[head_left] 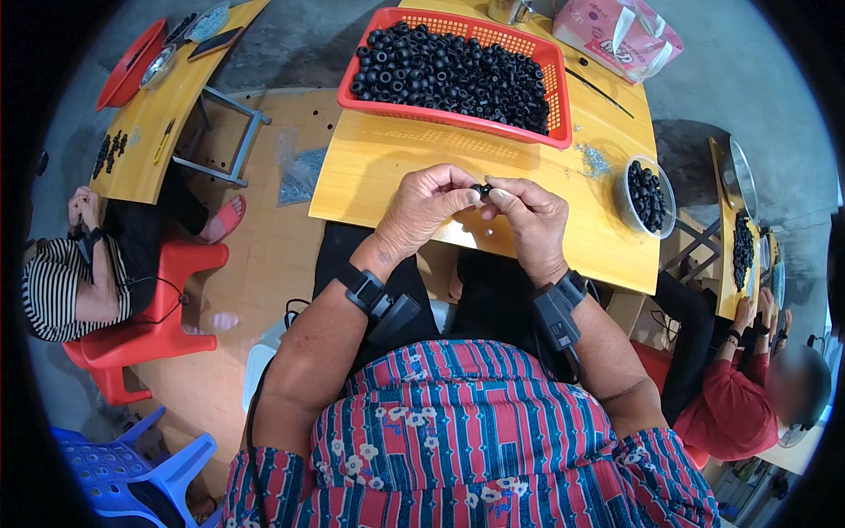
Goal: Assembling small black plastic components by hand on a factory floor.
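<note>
Above the near edge of the yellow table [370, 180], my left hand [422, 207] and my right hand [534, 220] meet fingertip to fingertip. Pinched between them is a small black round part [481, 189], mostly covered by my thumbs and fingers. Just beyond my hands stands a red plastic basket [458, 129] heaped with black ring-shaped parts [449, 75]. A clear plastic tub [627, 209] of similar black parts [647, 198] sits to the right of my right hand. Between tub and basket lies a small pile of silvery metal pieces [594, 162].
A pink bag [607, 35] and a thin black rod [600, 93] lie at the table's far right. One person sits left on a red stool [158, 308], another right in a red top [726, 405]. A blue chair [132, 466] stands at lower left.
</note>
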`<action>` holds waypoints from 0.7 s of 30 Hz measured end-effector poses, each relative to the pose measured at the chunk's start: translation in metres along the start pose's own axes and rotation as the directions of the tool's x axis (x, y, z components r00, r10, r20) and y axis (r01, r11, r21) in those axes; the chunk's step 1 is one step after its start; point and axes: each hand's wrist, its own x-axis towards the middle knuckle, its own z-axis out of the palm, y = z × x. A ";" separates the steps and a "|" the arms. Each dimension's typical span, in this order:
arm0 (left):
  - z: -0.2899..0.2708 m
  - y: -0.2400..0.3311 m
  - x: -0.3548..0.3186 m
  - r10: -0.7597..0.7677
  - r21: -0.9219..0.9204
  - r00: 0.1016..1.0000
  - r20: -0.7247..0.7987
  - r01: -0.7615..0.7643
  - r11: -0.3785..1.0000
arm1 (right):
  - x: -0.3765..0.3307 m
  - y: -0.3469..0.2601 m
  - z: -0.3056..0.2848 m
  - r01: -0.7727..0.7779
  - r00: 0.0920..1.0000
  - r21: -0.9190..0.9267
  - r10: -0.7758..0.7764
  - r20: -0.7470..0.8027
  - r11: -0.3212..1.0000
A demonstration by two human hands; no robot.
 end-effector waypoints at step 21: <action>0.000 0.000 0.000 -0.046 -0.020 0.999 0.014 0.046 0.999 | 0.011 0.011 -0.017 -0.462 0.884 0.411 0.374 0.280 0.786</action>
